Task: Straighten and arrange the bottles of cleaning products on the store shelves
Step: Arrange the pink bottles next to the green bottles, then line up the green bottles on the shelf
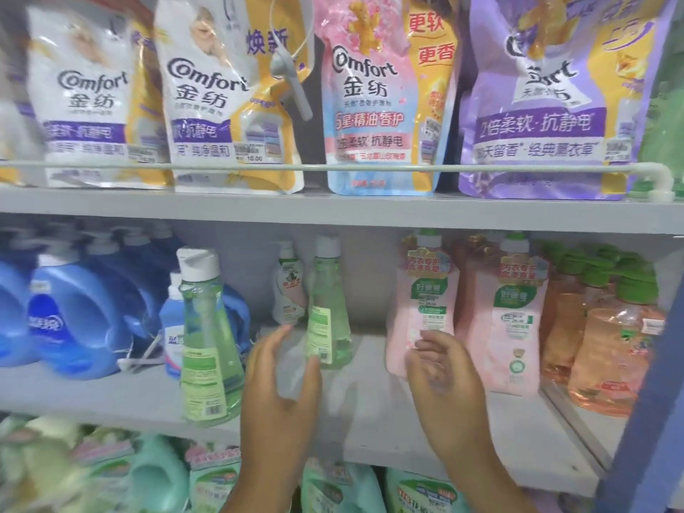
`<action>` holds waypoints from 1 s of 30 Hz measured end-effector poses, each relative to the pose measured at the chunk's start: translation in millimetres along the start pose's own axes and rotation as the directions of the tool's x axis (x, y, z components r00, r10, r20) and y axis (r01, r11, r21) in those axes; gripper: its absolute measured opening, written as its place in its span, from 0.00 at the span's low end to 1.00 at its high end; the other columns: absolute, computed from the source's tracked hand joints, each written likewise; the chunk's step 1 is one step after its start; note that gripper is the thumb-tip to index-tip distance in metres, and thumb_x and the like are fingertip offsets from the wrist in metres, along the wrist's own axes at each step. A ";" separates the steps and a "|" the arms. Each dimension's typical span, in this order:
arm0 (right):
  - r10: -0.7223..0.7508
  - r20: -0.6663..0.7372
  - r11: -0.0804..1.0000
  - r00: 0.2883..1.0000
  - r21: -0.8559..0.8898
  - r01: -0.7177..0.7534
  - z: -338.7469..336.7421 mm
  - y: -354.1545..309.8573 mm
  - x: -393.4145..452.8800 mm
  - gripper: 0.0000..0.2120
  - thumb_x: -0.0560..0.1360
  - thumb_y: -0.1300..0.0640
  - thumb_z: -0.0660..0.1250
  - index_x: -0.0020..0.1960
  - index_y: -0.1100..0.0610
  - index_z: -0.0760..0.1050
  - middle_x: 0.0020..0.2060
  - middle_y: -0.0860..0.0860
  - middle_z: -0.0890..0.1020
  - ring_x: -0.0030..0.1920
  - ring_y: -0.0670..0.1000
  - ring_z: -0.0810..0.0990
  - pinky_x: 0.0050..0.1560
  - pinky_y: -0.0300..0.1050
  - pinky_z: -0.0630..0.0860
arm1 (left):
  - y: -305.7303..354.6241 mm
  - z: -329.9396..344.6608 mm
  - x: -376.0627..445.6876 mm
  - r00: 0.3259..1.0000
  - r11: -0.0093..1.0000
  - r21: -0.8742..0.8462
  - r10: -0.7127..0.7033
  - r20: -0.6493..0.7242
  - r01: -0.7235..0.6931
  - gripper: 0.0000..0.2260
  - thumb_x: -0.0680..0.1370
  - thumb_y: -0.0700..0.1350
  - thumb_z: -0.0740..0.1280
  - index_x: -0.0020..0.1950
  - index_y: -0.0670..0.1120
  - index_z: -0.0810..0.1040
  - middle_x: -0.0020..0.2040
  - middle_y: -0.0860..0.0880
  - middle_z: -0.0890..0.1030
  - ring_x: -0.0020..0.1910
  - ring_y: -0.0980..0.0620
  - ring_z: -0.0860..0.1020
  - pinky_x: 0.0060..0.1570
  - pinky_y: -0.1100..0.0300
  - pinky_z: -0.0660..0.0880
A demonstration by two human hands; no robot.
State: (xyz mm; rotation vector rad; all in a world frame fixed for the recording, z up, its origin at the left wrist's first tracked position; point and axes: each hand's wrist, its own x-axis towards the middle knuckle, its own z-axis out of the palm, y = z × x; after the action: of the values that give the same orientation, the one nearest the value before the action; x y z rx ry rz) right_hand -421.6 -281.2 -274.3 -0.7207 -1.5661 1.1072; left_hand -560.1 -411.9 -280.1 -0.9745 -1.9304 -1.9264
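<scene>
Grey middle shelf [388, 412] carries the bottles; top shelf holds four Comfort refill pouches [385, 105] behind a rail. Far left: blue detergent jugs [74, 312]. Right: two pink bottles [507, 320], upright, side by side, orange bottles [614, 349] beyond them. Front green bottle [209, 346] stands near the shelf edge; rear green bottle [329, 312] further back, upright. Left hand [281, 379] released, fingers spread, just beside the rear green bottle. Right hand [440, 368] released, fingertips at the left pink bottle's base; contact unclear from blur.

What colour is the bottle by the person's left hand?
Clear green with a white cap, the bottle shows best in the head view.
</scene>
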 end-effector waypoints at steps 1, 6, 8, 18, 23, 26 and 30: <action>0.027 0.118 0.999 0.993 0.019 -0.030 23.1 -3.8 3.0 0.15 0.78 0.61 0.71 0.62 0.49 0.75 0.55 0.44 0.81 0.53 0.39 0.82 0.53 0.31 0.77 | 0.2 -21.2 5.1 0.994 0.997 0.061 0.046 -0.104 -0.039 0.21 0.77 0.43 0.73 0.68 0.54 0.74 0.66 0.58 0.75 0.68 0.58 0.73 0.68 0.59 0.68; 0.050 0.245 0.995 0.968 -0.099 -0.026 116.5 -10.8 59.5 0.15 0.76 0.50 0.75 0.60 0.51 0.77 0.53 0.47 0.82 0.49 0.44 0.82 0.46 0.31 0.78 | -23.1 -87.4 42.9 0.960 0.963 0.257 -0.010 -0.279 0.085 0.28 0.74 0.49 0.76 0.71 0.50 0.70 0.65 0.54 0.72 0.66 0.49 0.73 0.65 0.52 0.70; 0.065 0.246 0.990 0.967 -0.138 -0.032 135.8 -10.0 74.7 0.14 0.74 0.49 0.76 0.57 0.52 0.80 0.48 0.48 0.85 0.44 0.45 0.83 0.32 0.25 0.71 | -37.6 -96.1 50.4 0.978 0.962 0.201 -0.156 -0.140 0.182 0.30 0.74 0.53 0.77 0.73 0.54 0.67 0.64 0.57 0.72 0.63 0.52 0.75 0.60 0.55 0.72; 0.073 0.189 0.976 0.979 -0.217 -0.031 131.6 -19.9 47.8 0.07 0.78 0.51 0.72 0.46 0.43 0.74 0.44 0.41 0.80 0.44 0.40 0.80 0.38 0.34 0.72 | -67.7 -103.6 57.8 0.941 0.950 0.205 -0.277 0.194 0.238 0.28 0.70 0.55 0.80 0.64 0.65 0.70 0.46 0.69 0.82 0.42 0.66 0.81 0.43 0.55 0.79; 0.077 0.163 0.982 0.984 -0.185 -0.047 105.5 -26.4 5.4 0.17 0.74 0.49 0.76 0.56 0.36 0.73 0.49 0.38 0.84 0.48 0.38 0.83 0.48 0.38 0.79 | -68.0 -87.2 52.3 0.905 0.974 0.135 -0.217 0.366 0.179 0.24 0.68 0.57 0.79 0.59 0.67 0.72 0.48 0.71 0.81 0.45 0.69 0.80 0.43 0.63 0.74; 0.080 0.147 0.975 0.986 -0.219 -0.046 98.8 -25.6 -4.3 0.19 0.73 0.51 0.78 0.59 0.40 0.76 0.49 0.38 0.85 0.47 0.34 0.83 0.47 0.35 0.79 | -64.6 -75.9 49.8 0.871 0.980 0.111 -0.199 0.450 0.167 0.24 0.68 0.55 0.80 0.60 0.63 0.73 0.48 0.66 0.83 0.46 0.66 0.81 0.47 0.59 0.76; 0.069 0.129 0.974 0.989 -0.224 -0.038 71.8 -32.8 -18.7 0.15 0.73 0.52 0.78 0.55 0.40 0.78 0.48 0.38 0.85 0.47 0.33 0.82 0.45 0.30 0.77 | -54.7 -70.0 38.0 0.870 0.976 0.089 -0.219 0.443 0.200 0.29 0.68 0.57 0.80 0.65 0.62 0.73 0.51 0.63 0.85 0.50 0.62 0.82 0.54 0.50 0.79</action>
State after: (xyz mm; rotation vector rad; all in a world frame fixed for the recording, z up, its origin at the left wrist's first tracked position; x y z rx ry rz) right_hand -482.2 -331.2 -254.2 -0.8550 -1.8161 1.0491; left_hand -641.0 -463.0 -293.7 -1.3474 -2.4086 -1.8824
